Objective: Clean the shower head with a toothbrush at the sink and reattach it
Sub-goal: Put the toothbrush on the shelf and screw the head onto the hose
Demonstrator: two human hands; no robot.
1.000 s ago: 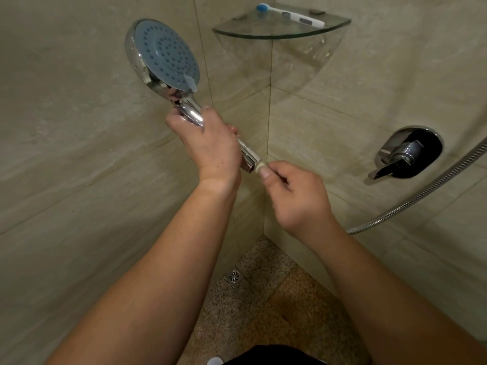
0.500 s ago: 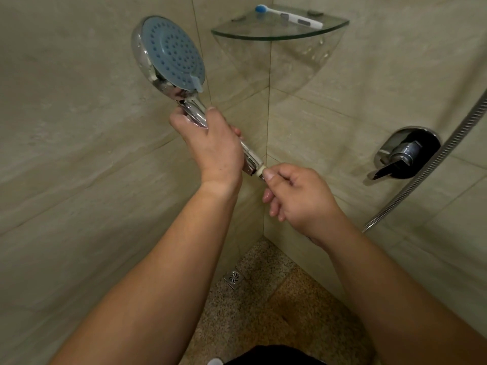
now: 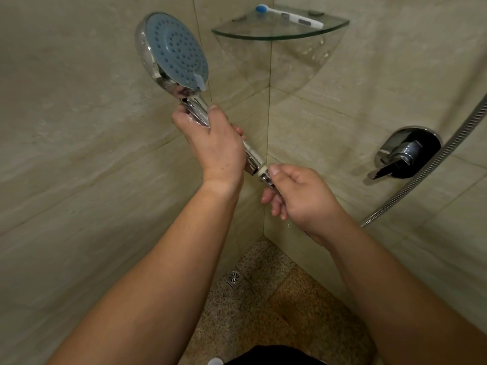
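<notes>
The chrome shower head (image 3: 174,51) with its blue-grey nozzle face points up and to the right in the shower corner. My left hand (image 3: 216,146) grips its chrome handle. At the handle's lower end, my right hand (image 3: 297,196) pinches the hose nut (image 3: 267,177) just below a white threaded collar. The metal hose (image 3: 421,175) runs from behind my right wrist up to the right edge. A white toothbrush (image 3: 290,18) with a blue head lies on the glass corner shelf (image 3: 279,35).
A chrome mixer valve (image 3: 405,152) with a dark lever sits on the right wall. Beige tiled walls meet in the corner behind my hands. A small square floor drain (image 3: 233,278) is set in the speckled floor below.
The shower head has tilted slightly upright. My right hand has shifted its hold on the hose nut, with its lower fingers now spread. The hose has swung higher on the right.
</notes>
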